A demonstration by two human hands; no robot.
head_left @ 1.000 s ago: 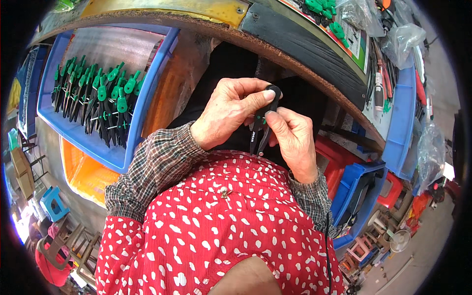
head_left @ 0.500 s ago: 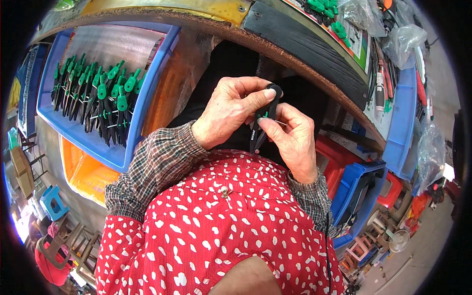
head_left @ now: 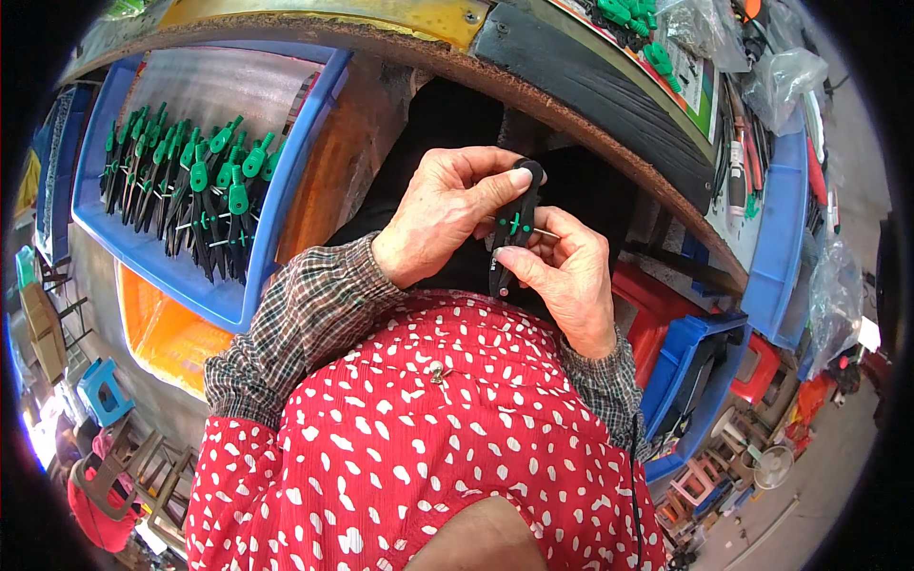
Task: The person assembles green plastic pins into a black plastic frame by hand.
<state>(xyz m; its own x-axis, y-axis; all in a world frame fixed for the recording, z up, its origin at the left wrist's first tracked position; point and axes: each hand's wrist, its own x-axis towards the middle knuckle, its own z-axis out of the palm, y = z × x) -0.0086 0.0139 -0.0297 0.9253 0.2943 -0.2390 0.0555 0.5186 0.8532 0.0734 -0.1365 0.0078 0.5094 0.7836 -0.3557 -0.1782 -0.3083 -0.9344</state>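
Observation:
My left hand (head_left: 443,205) pinches the rounded black top of what looks like a drawing compass (head_left: 519,211), held upright over my lap. The compass has black legs narrowing to a tip that points toward me, with a green cross-shaped piece at its middle. My right hand (head_left: 576,271) has its thumb pressed on the legs below the green piece. Its fingers curl behind, around a thin metal rod that sticks out sideways. The far side of the compass is hidden by my fingers.
To the left, a blue tray (head_left: 290,157) holds several black compasses with green heads, above an orange crate (head_left: 157,328). A workbench edge (head_left: 571,105) curves across the far side, with green parts (head_left: 659,59) on top. At right stand a blue bin (head_left: 676,371) and a red stool (head_left: 643,295).
My right thumb has slid down from the green piece to the legs below it, so the green cross shows more fully. My left hand keeps its grip on the top.

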